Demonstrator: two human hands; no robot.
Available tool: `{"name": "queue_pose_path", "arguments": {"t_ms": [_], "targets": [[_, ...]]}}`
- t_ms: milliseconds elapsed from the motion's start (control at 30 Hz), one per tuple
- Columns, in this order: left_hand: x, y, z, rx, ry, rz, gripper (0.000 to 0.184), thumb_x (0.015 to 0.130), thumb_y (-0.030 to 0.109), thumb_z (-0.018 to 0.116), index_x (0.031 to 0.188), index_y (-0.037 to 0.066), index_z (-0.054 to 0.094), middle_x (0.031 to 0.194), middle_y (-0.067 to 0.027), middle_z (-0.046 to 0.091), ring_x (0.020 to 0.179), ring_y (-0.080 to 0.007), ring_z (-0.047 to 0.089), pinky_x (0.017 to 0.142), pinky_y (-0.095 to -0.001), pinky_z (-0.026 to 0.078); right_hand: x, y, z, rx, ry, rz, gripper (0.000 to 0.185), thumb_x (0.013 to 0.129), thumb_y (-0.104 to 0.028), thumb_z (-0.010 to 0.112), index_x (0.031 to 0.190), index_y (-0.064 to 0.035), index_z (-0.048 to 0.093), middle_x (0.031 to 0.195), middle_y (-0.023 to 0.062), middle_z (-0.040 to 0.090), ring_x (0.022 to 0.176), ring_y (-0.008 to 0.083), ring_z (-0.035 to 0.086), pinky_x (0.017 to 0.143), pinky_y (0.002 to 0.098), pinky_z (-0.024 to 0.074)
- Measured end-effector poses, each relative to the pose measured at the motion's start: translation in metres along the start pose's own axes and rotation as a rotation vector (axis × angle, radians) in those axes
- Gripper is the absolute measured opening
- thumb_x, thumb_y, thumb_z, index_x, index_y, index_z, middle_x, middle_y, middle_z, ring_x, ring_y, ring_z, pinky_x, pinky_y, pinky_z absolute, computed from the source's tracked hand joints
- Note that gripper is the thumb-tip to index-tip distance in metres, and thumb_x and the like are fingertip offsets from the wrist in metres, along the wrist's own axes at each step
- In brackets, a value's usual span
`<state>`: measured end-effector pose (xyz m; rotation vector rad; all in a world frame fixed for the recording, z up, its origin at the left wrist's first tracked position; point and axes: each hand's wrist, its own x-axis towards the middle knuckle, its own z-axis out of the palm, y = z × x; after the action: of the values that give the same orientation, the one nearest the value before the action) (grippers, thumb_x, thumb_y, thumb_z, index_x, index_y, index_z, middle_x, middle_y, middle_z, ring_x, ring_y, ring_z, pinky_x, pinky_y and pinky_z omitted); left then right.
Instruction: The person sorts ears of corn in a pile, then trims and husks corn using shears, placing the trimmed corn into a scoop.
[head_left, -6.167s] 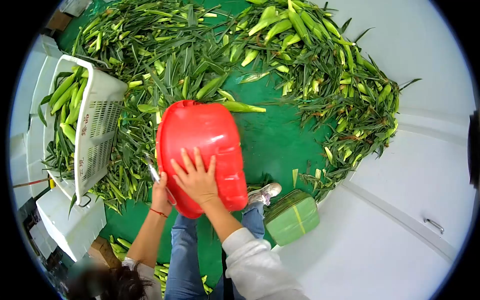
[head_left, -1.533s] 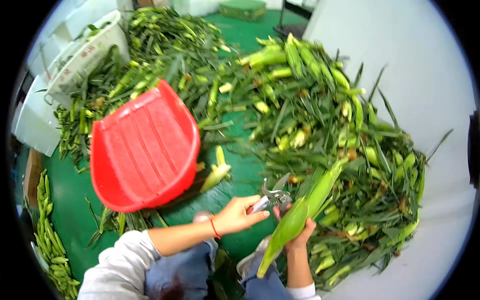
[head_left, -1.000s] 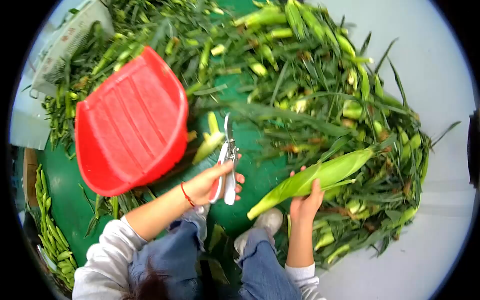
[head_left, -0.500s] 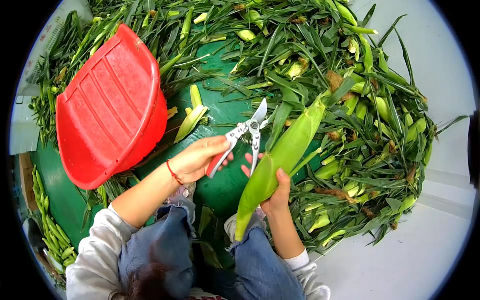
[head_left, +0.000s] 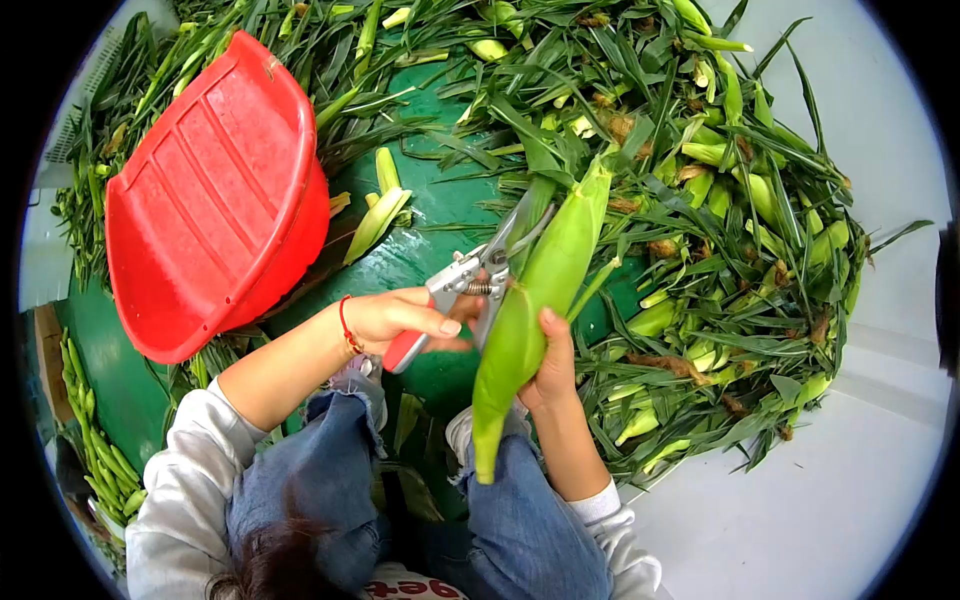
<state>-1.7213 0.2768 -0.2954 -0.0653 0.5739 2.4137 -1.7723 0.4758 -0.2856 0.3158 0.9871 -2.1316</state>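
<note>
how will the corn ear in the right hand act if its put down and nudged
With its rounded body, the corn ear would probably roll, though the protruding husk strip might check it. It seems fairly stiff, as its upper end projects past the right hand without visible drooping.

It seems to be an indoor produce workroom: I see pruning shears (head_left: 457, 278), and heaped corn (head_left: 762, 198) on the green floor (head_left: 442, 200).
</note>
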Motion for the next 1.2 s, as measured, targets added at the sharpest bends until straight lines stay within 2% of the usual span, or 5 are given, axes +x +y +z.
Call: {"name": "queue_pose_path", "arguments": {"t_ms": [233, 400, 933, 1100, 1200], "targets": [[-0.01, -0.005, 0.002, -0.075, 0.354, 0.243, 0.054, 0.079, 0.01, 0.061, 0.129, 0.012, 0.04, 0.113, -0.0142, 0.054, 0.108, -0.0276, 0.055, 0.096, -0.0469, 0.041, 0.01, -0.018, -0.022, -0.063, 0.488, -0.559, 0.047, 0.092, -0.015, 0.055, 0.132, -0.005, 0.033, 0.124, 0.0092, 0.049, 0.109, 0.021, 0.05, 0.094, 0.0363, 0.0424], [-0.013, -0.033, 0.035, -0.167, 0.323, -0.292, 0.071, 0.079, 0.009, 0.058, 0.14, 0.016, 0.023, 0.116, -0.0132, 0.052, 0.114, -0.0287, 0.051, 0.095, -0.0516, 0.04, 0.018, -0.029, -0.032, -0.03, 0.579, -0.735, 0.045, 0.089, -0.009, 0.058, 0.129, -0.0028, 0.039, 0.127, 0.0087, 0.047, 0.112, 0.0213, 0.049, 0.098, 0.0393, 0.0405], [-0.005, -0.035, -0.056, -0.181, 0.926, 0.189, 0.031, 0.078, 0.005, 0.057, 0.104, 0.009, 0.041, 0.086, -0.0085, 0.056, 0.074, -0.0214, 0.06, 0.062, -0.04, 0.052, 0.007, -0.023, -0.039, 0.153, 0.431, -0.381, 0.048, 0.089, -0.039, 0.054, 0.123, -0.0078, 0.045, 0.118, 0.0085, 0.053, 0.109, 0.0249, 0.052, 0.096, 0.0433, 0.0422], [0.006, -0.04, -0.021, 0.64, 0.575, 0.25, 0.052, 0.083, 0.015, 0.067, 0.122, 0.005, 0.034, 0.108, -0.0137, 0.055, 0.09, -0.0208, 0.06, 0.08, -0.0326, 0.048, 0.005, -0.006, -0.035, -0.127, 0.344, -0.339, 0.053, 0.085, -0.033, 0.056, 0.129, -0.0068, 0.041, 0.12, 0.0111, 0.053, 0.114, 0.0291, 0.05, 0.096, 0.0426, 0.043], [0.018, -0.029, 0.006, 0.252, 0.229, -0.033, 0.045, 0.084, 0.006, 0.063, 0.12, 0.004, 0.036, 0.107, -0.0119, 0.053, 0.092, -0.0189, 0.059, 0.08, -0.0328, 0.05, -0.003, 0.0, -0.02, -0.037, 0.23, -0.192, 0.061, 0.08, -0.038, 0.059, 0.131, -0.0103, 0.039, 0.12, 0.0127, 0.05, 0.114, 0.0357, 0.05, 0.093, 0.052, 0.0432]]}}
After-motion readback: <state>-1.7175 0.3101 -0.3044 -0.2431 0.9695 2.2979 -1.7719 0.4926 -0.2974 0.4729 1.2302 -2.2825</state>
